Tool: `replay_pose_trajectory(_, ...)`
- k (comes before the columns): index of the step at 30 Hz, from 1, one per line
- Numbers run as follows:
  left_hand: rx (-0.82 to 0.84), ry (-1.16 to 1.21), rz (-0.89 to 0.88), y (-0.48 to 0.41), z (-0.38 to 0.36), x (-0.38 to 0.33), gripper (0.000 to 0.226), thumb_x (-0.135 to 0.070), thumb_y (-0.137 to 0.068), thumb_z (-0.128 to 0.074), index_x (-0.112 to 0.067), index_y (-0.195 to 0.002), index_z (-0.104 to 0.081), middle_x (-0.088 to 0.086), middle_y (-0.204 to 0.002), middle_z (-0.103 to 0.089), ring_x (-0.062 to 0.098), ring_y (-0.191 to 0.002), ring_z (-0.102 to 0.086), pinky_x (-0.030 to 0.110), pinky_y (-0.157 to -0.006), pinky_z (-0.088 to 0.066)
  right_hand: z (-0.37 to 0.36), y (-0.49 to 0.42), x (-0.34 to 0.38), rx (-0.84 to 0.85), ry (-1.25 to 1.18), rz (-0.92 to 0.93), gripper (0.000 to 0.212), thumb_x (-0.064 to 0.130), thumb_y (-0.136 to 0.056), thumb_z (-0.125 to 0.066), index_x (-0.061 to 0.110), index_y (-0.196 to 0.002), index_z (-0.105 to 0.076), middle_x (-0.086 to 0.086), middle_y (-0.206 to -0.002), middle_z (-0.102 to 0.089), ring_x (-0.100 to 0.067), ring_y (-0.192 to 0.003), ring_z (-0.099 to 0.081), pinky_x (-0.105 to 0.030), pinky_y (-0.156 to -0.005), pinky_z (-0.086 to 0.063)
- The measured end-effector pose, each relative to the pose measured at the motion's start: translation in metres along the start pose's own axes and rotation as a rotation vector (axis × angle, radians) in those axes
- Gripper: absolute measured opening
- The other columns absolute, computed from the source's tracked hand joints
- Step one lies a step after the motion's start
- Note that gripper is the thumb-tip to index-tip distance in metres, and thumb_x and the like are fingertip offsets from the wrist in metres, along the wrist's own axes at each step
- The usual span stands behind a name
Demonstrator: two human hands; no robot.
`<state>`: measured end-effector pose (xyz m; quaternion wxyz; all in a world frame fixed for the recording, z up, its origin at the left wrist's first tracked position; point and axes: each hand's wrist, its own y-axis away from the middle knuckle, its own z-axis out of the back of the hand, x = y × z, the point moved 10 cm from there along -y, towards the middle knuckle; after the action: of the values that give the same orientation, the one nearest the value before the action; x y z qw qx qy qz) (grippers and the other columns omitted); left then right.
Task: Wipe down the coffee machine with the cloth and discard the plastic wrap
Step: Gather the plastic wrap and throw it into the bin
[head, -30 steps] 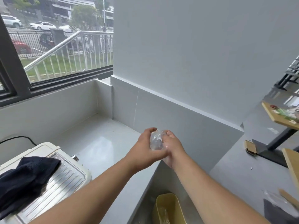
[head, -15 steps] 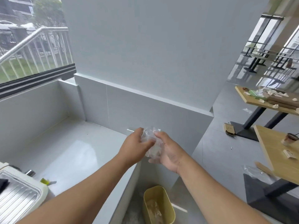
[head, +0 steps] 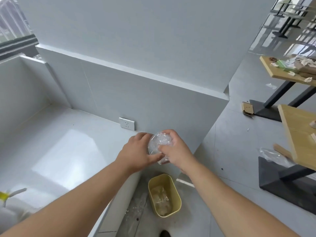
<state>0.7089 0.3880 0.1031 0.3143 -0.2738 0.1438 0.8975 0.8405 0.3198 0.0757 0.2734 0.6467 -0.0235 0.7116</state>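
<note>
A crumpled ball of clear plastic wrap (head: 158, 142) is pressed between both my hands at the right end of the white counter (head: 65, 151). My left hand (head: 138, 153) cups it from the left, and my right hand (head: 177, 151) grips it from the right and above. Directly below, on the floor, stands a yellow bin (head: 165, 194) that holds some clear plastic. The coffee machine and the dark cloth are out of view.
A wall socket (head: 126, 123) sits on the low grey wall behind the counter. Wooden tables (head: 301, 134) on dark metal legs stand at the right, with clear plastic (head: 273, 155) and scraps near them. A small yellow-and-white item (head: 10, 195) lies at the counter's left edge.
My view has swung right and down, so the coffee machine and cloth left the frame and the whole bin came into sight. Both hands kept squeezing the wrap into a tighter ball.
</note>
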Motion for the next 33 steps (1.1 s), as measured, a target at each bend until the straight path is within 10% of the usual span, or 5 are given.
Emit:
replay_pose_trajectory(11,0.060,-0.366,0.205,-0.015,-0.080,0.142,0.096,-0.077,-0.079,-0.058,-0.037,-0.160,-0.026,0.002,-0.175,-0.011,0.030,-0.160,-0.012,0.056,-0.128,-0.016,0.000,-0.063,-0.124,-0.052,0.527,0.017,0.050,-0.003,-0.080,-0.047,0.044,-0.082,-0.065,0.009,-0.113,-0.049,-0.013,-0.089,-0.054,-0.006,-0.065,-0.036)
replay_pose_trajectory(15,0.052,-0.432,0.199,-0.022,-0.100,0.163,0.091,-0.079,-0.082,-0.045,-0.041,-0.161,-0.018,-0.001,-0.176,-0.002,0.032,-0.161,-0.002,0.065,-0.125,-0.014,-0.016,-0.071,-0.171,0.032,0.718,-0.049,0.024,0.024,-0.080,-0.061,0.033,-0.102,-0.063,0.003,-0.118,-0.045,-0.024,-0.089,-0.058,-0.032,-0.078,-0.052)
replay_pose_trajectory(20,0.037,-0.469,0.171,-0.035,-0.123,0.192,0.088,-0.081,-0.085,-0.036,-0.038,-0.161,-0.022,0.002,-0.175,-0.010,0.033,-0.161,-0.005,0.070,-0.122,-0.015,-0.040,-0.080,-0.231,0.163,0.846,-0.150,0.072,0.062,-0.063,-0.041,0.036,-0.128,-0.061,0.001,-0.128,-0.041,-0.030,-0.115,-0.052,-0.035,-0.098,-0.047)
replay_pose_trajectory(33,-0.045,-0.540,0.131,-0.039,-0.139,0.210,0.083,-0.075,-0.088,-0.044,-0.035,-0.158,-0.030,0.003,-0.171,-0.023,0.036,-0.157,-0.016,0.070,-0.116,-0.022,-0.066,-0.138,-0.396,0.353,0.930,-0.289,0.051,0.043,-0.087,-0.065,0.042,-0.135,-0.048,-0.005,-0.133,-0.040,-0.037,-0.112,-0.058,-0.039,-0.092,-0.052)
